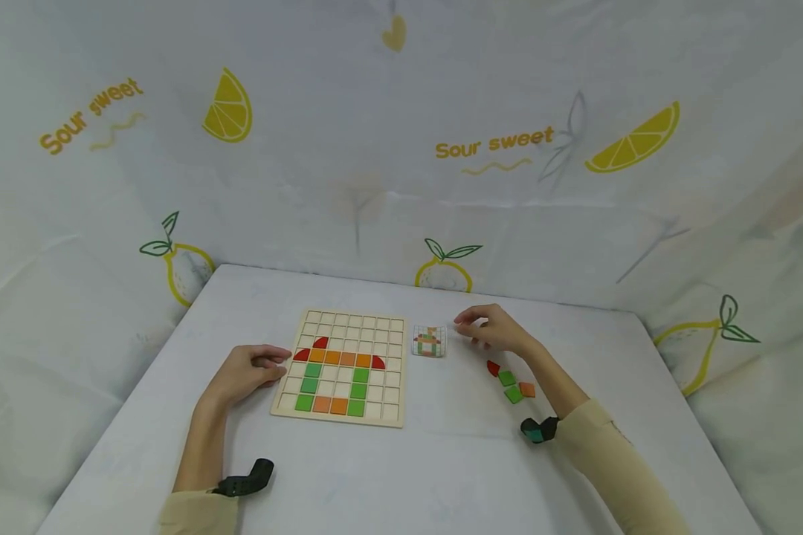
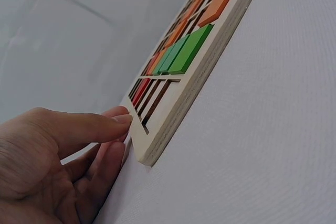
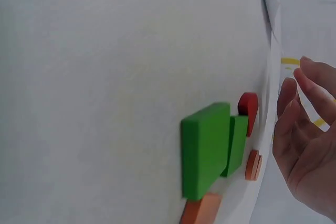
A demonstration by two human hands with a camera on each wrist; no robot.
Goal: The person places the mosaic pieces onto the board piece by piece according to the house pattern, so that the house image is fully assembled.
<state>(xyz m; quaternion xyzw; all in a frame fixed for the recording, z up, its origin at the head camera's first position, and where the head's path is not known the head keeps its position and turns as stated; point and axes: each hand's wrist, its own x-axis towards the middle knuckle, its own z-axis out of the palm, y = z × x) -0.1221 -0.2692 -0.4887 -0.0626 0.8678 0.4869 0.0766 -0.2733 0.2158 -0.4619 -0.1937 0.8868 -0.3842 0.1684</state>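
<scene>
A wooden grid board [image 1: 389, 416] lies on the table with green, orange and red pieces in its cells. Red rounded pieces [image 1: 320, 342] sit at the upper left of the pattern, and another is at its right end. My left hand [image 1: 244, 375] is at the board's left edge, thumb and index fingertips right against the rim, other fingers loosely bent. To the right of a small printed card [image 1: 429, 343], my right hand [image 1: 491, 327] hovers with relaxed, bent fingers and nothing visible between them. The right wrist view shows its thumb and fingertips apart.
Right of the board lie loose pieces: a red one [image 1: 493, 368], two green squares [image 3: 207, 150] and orange ones [image 1: 527, 389], below my right hand. A white cloth backdrop [image 1: 348, 148] printed with lemons rises behind the table's far edge.
</scene>
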